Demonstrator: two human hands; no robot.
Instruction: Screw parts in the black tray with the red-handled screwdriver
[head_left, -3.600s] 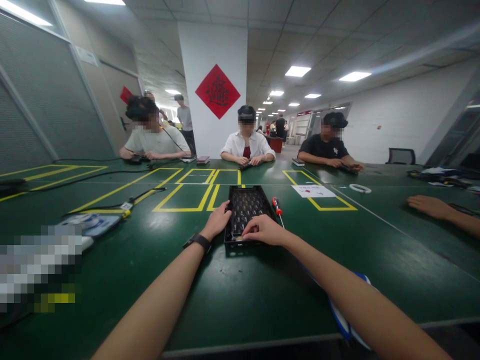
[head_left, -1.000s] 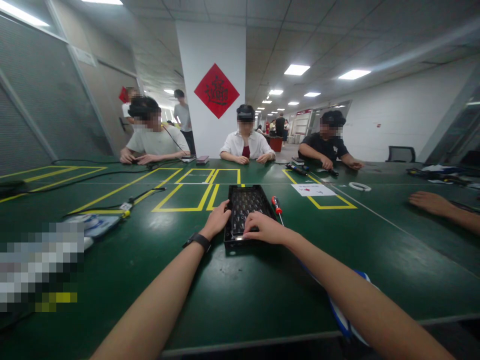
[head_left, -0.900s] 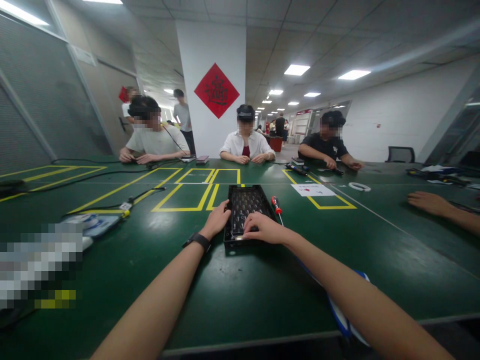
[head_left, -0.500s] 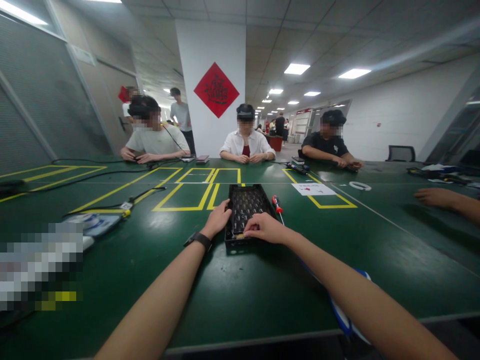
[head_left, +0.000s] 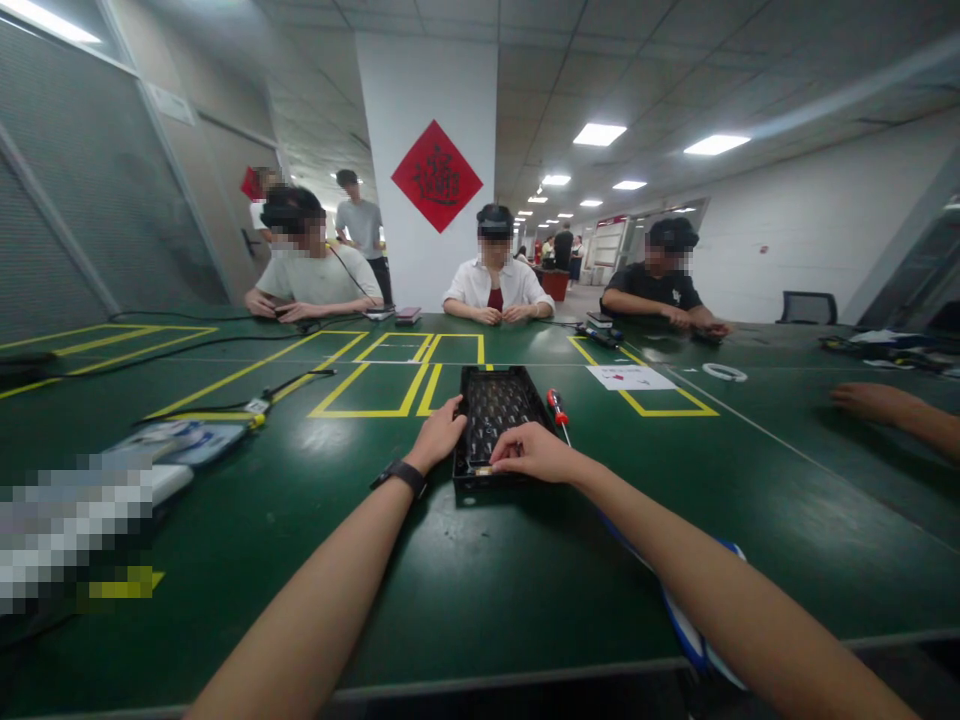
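Observation:
A black open-topped case (head_left: 504, 400) lies on the green table in front of me, its floor patterned with rows of small shiny spots. My left hand (head_left: 439, 434) grips its left side near the middle. Over the near end of the case, my right hand (head_left: 532, 453) has thumb and forefinger pinched together. Right by those fingertips is a small yellowish piece (head_left: 482, 471) inside the near edge; whether they hold it is too small to tell. A red-and-black screwdriver (head_left: 557, 407) lies just right of the case, its shaft pointing towards me.
Yellow tape outlines (head_left: 360, 413) mark the green table (head_left: 420, 620). A printed sheet (head_left: 630, 378) and a white ring (head_left: 724, 372) lie to the right. Another person's hand (head_left: 874, 400) rests at the right edge. Cables and a pouch (head_left: 202, 438) lie left. Several people sit opposite.
My hands stay at the case, the right one pinching at its near end throughout. Across the table, a dark device now lies where the middle person's hands have let it go.

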